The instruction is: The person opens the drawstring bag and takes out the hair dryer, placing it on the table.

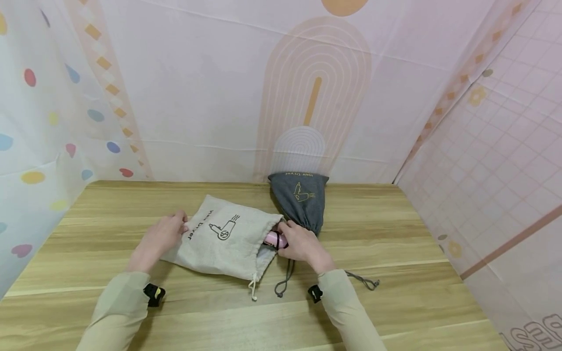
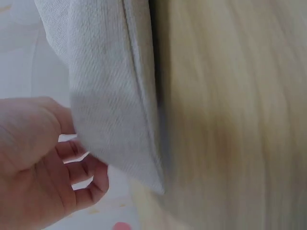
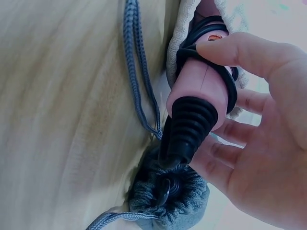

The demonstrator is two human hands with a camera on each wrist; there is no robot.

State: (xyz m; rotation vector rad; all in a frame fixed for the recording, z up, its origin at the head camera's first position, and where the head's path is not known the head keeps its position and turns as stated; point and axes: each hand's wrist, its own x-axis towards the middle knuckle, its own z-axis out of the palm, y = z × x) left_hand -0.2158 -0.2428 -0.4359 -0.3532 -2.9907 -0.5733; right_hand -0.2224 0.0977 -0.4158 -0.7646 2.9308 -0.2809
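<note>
A beige drawstring bag (image 1: pixel 237 234) printed with a hair dryer lies on the table, its mouth toward the right. My left hand (image 1: pixel 160 241) pinches the bag's edge at its bottom end; the left wrist view shows the thumb and curled fingers (image 2: pixel 88 170) against the cloth. At the mouth, my right hand (image 1: pixel 303 246) grips the pink handle of a hair dryer (image 3: pixel 199 86). Black cord is wound around that handle, and a ribbed black sleeve sticks out of its end. The rest of the dryer is hidden inside the beige bag.
Behind the right hand lies a dark grey drawstring bag (image 1: pixel 303 200), gathered at its neck, with black cord showing in the opening. Its grey drawstrings (image 1: pixel 362 280) trail over the wooden table (image 1: pixel 210 321). Patterned cloth (image 1: pixel 197 97) hangs at the back and sides.
</note>
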